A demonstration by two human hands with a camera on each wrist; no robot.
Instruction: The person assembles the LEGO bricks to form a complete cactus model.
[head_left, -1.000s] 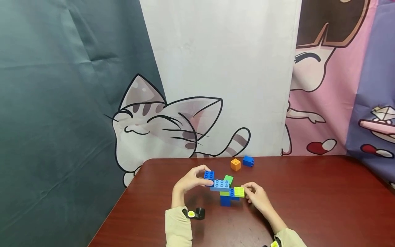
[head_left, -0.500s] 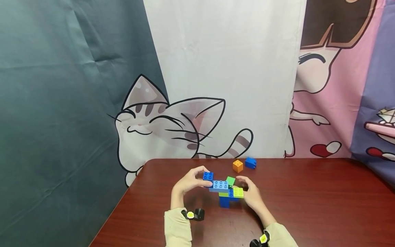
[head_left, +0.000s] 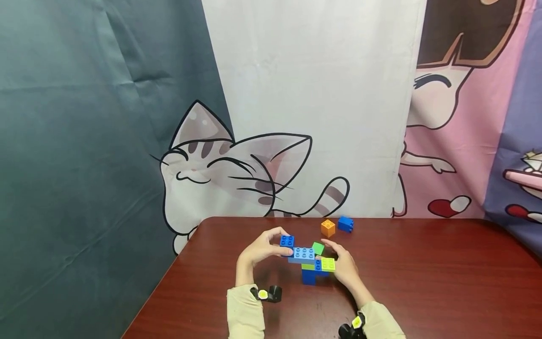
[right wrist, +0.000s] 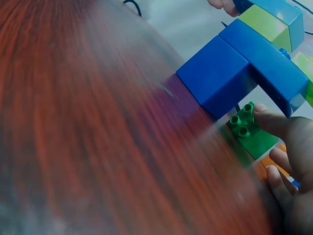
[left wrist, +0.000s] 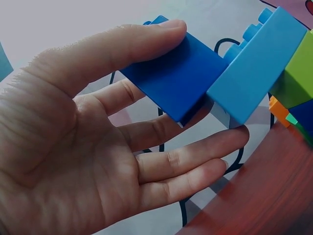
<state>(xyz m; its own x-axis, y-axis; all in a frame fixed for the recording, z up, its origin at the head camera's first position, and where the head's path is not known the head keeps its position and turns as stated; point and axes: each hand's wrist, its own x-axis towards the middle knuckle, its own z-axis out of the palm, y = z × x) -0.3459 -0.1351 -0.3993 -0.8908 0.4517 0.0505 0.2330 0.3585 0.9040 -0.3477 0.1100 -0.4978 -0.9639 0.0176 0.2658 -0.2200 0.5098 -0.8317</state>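
A built group of toy building bricks stands on the table. My left hand (head_left: 259, 248) pinches the dark blue brick (left wrist: 178, 78) at its upper left end, thumb on the near face. Beside that sits a light blue brick (head_left: 302, 254), above lime and blue ones. A blue brick (head_left: 308, 278) forms the foot, and a lime brick (head_left: 328, 264) tops the right end. Behind the group, a green brick (right wrist: 252, 134) lies on its side. My right hand (head_left: 346, 270) reaches round it, thumb touching its studded side; the index finger is partly hidden.
Farther back on the table (head_left: 423, 273) lie an orange brick (head_left: 328, 228) and a loose blue brick (head_left: 346, 224). A printed cloth backdrop (head_left: 338, 108) hangs behind the table's far edge.
My right hand has left the lime brick's right end and moved back and left to the green brick. My left hand keeps its pinch on the dark blue brick.
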